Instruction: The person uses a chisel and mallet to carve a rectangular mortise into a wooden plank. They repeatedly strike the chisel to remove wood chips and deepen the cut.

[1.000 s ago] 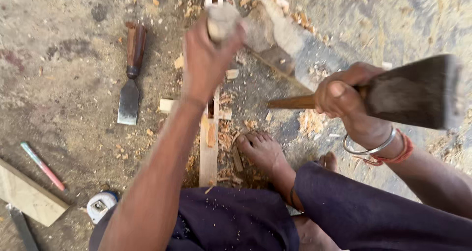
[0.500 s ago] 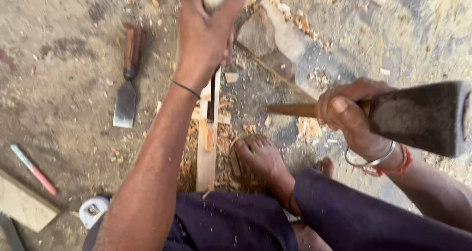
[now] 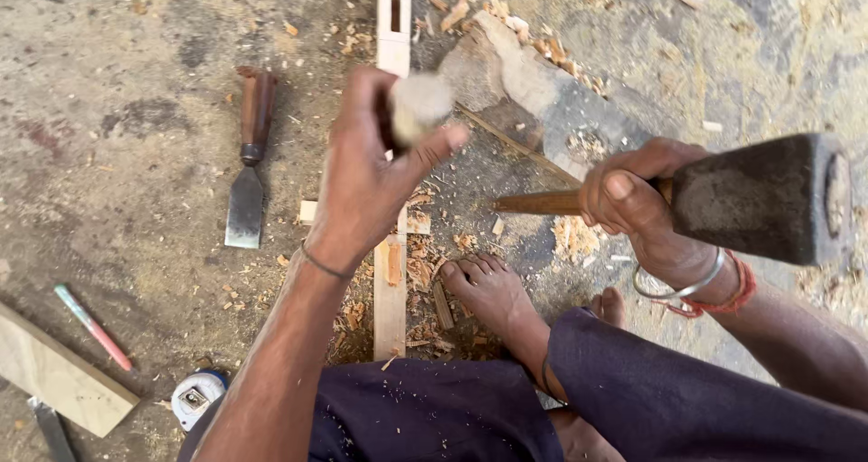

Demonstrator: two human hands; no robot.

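My left hand (image 3: pixel 366 177) grips a chisel by its worn wooden handle (image 3: pixel 419 108), held upright over a narrow wooden strip (image 3: pixel 391 286) that lies on the ground and runs away from me. My right hand (image 3: pixel 633 200) is closed around the wooden handle of a heavy dark iron hammer (image 3: pixel 764 195), raised to the right of the chisel, its head off the wood. My bare foot (image 3: pixel 488 290) rests beside the strip among wood chips. The chisel's blade is hidden behind my left hand.
A second, wide-bladed chisel (image 3: pixel 249 168) lies on the ground to the left. A pencil (image 3: pixel 90 326), a tape measure (image 3: pixel 194 397) and a piece of plank (image 3: pixel 59 381) sit at lower left. A rough block of wood (image 3: pixel 529 87) lies beyond the strip, with shavings scattered around.
My left hand with the chisel went up the frame, then came back down and nearer. The hammer stays raised at the right, shifted a little.
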